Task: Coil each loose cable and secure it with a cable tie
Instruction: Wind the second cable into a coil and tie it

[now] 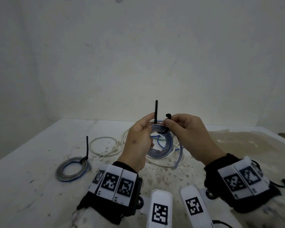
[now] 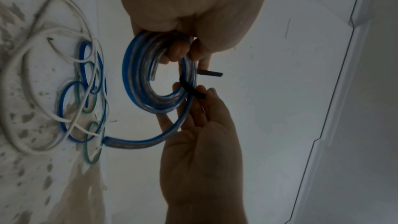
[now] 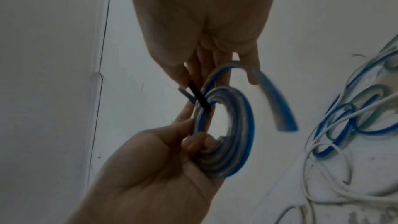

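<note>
Hands (image 1: 139, 142) (image 1: 193, 137) around blue coil (image 1: 163, 145), black tie (image 1: 155, 112); no legible writing.

bare hands; black wrist bands (image 1: 115, 193) carrying white panels with black square-code markers; pale speckled sleeves (image 1: 82, 219).

Blue-clear cable coil (image 1: 161, 143) held upright; black tie (image 1: 156, 112) threaded through.

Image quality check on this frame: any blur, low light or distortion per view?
Head: dim, flat light, wide-angle bend at the table edge; the black cable tie stays sharp. Left wrist: dark, hands backlit against the wall, coil soft. Right wrist: the coil's loose cable end smeared by motion blur.
</note>
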